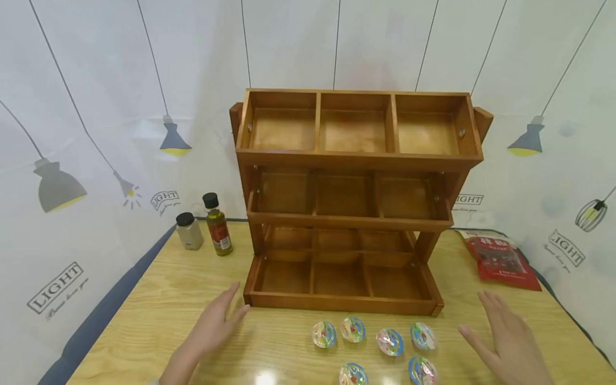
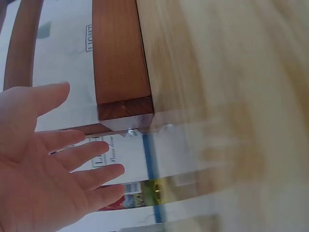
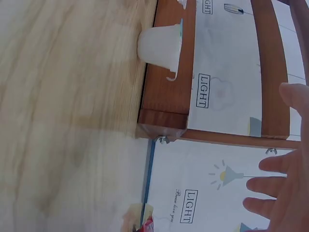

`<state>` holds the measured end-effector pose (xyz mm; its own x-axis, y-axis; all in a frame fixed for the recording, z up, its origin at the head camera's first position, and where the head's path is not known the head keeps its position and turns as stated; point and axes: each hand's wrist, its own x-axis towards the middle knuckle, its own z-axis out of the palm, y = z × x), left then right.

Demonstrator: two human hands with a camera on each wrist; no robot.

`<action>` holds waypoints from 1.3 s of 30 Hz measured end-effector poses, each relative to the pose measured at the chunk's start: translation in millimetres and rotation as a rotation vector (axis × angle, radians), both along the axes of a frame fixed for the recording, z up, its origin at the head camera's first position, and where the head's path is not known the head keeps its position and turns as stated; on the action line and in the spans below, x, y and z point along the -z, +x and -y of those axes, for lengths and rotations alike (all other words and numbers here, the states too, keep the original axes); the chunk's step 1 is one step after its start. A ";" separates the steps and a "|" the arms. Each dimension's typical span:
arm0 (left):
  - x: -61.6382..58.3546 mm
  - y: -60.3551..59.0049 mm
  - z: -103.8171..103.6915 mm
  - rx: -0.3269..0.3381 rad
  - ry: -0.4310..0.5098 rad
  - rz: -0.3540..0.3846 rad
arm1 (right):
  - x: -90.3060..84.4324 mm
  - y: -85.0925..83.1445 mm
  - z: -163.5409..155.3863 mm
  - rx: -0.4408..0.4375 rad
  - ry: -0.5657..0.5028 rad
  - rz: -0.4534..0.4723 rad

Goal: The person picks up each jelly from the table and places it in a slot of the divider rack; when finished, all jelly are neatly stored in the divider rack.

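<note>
A brown wooden rack (image 1: 346, 303) with tiers of divided compartments stands at the back of the table. My left hand (image 1: 214, 323) is beside its front left corner, fingers straight and spread, holding nothing. In the left wrist view that hand (image 2: 58, 164) shows an empty palm near the rack's corner (image 2: 125, 108). On the other side my right hand (image 1: 510, 339) is held out with straight fingers, nothing in it, right of several small sealed cups (image 1: 390, 342). One whitish cup (image 3: 160, 47) appears against the rack's front in the right wrist view.
A bottle with a black cap (image 1: 218, 230) and a white jar with a black lid (image 1: 190, 232) stand left of the rack. At the right lies a red packet (image 1: 502, 259). Behind everything hangs a white curtain (image 1: 207, 64) printed with lamps.
</note>
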<state>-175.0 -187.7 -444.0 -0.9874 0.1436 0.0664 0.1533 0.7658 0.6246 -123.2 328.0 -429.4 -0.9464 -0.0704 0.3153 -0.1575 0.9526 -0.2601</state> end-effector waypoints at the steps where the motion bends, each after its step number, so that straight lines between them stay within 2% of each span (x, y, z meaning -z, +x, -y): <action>1: 1.1 -1.8 0.9 -0.002 0.024 0.011 | -0.6 -0.1 2.1 -0.001 -0.004 -0.001; 5: 4.5 -9.3 3.8 -0.014 0.094 0.026 | -3.5 -1.8 10.1 -0.015 -0.021 -0.042; 11: 15.7 -24.2 9.0 0.007 0.202 0.030 | -9.3 -4.5 20.5 -0.060 -0.051 -0.099; 18: 26.5 -34.6 9.7 -0.055 0.312 0.058 | -10.2 -3.7 26.1 -0.089 -0.079 -0.090; 26: 26.5 -35.9 5.6 -0.069 0.329 0.053 | -14.3 -7.3 38.3 -0.127 -0.112 -0.042; 33: 26.1 -35.8 2.8 -0.086 0.316 0.025 | -17.1 -15.2 64.5 -0.185 -0.133 0.009; 36: 25.9 -36.0 2.2 -0.098 0.304 0.012 | -18.4 -18.1 81.5 -0.236 -0.139 0.003; 39: 26.3 -37.1 1.9 -0.104 0.296 0.000 | -17.6 -21.7 99.5 -0.325 -0.123 -0.027</action>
<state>-212.1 -189.7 -470.3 -0.9958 0.0163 0.0903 0.0838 0.5618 0.8230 -144.9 228.5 -411.8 -0.8720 -0.3261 0.3651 -0.4556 0.8135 -0.3615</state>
